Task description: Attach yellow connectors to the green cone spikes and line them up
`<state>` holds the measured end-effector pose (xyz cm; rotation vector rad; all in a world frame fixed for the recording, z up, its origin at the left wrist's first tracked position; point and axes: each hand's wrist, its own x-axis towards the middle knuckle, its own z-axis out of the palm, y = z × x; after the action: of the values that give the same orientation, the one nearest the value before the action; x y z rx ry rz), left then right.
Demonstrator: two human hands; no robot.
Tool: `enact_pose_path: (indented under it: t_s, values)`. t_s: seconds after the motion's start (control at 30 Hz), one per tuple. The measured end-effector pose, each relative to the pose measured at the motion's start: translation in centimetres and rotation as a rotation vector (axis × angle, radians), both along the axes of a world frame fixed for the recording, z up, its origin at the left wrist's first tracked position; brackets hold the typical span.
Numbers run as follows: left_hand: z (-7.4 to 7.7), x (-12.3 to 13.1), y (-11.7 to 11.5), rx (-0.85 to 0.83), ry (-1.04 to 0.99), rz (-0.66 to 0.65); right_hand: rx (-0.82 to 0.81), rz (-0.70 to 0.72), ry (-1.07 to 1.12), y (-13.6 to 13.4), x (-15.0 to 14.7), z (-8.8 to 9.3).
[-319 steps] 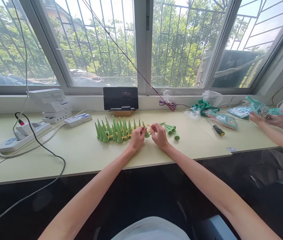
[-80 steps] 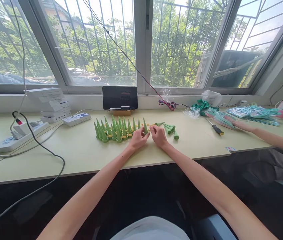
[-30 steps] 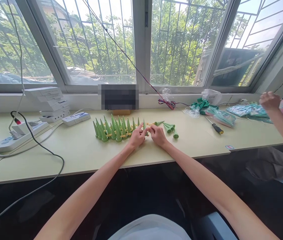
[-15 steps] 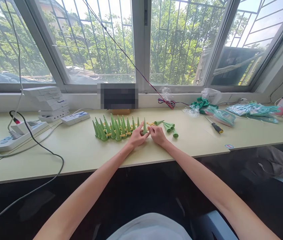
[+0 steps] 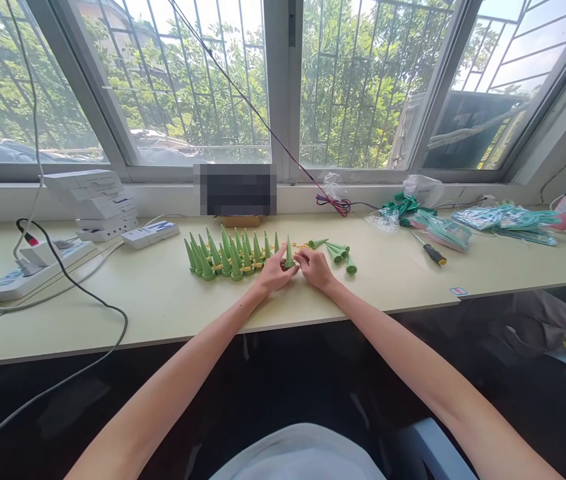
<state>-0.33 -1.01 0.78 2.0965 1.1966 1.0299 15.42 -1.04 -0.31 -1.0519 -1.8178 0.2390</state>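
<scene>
On the pale desk (image 5: 153,300) in the head view: one green cone (image 5: 289,256), upright, base held in the left hand (image 5: 275,271); right hand (image 5: 317,269), fingers drawn together beside that base, whether closed on anything cannot be told. Left of the hands, standing green cones (image 5: 235,261) in rows, yellow pieces (image 5: 245,269) among their bases; to the right, loose green cones (image 5: 335,255) lying down. Farther right, one screwdriver (image 5: 434,254); far left, stacked white boxes (image 5: 105,208).

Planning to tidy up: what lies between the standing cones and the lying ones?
The head view shows the left hand, an upright cone, the right hand and yellow pieces.
</scene>
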Motion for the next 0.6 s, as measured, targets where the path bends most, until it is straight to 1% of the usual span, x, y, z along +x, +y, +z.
enact_pose_path:
  t_s: [0.17, 0.3, 0.47, 0.6]
  values:
    - [-0.15, -0.1, 0.15, -0.001, -0.003, 0.007, 0.021, 0.008, 0.001, -0.15, -0.06, 0.06]
    - [-0.15, -0.1, 0.13, 0.021, -0.009, 0.003, 0.023, -0.013, -0.023, -0.11, -0.07, 0.04]
    - [-0.13, 0.32, 0.06, 0.052, -0.026, -0.1, 0.022, -0.015, -0.029, -0.07, -0.1, 0.11]
    - [-0.02, 0.61, -0.02, 0.073, -0.045, -0.079, 0.013, -0.017, -0.023, -0.01, -0.14, 0.1]
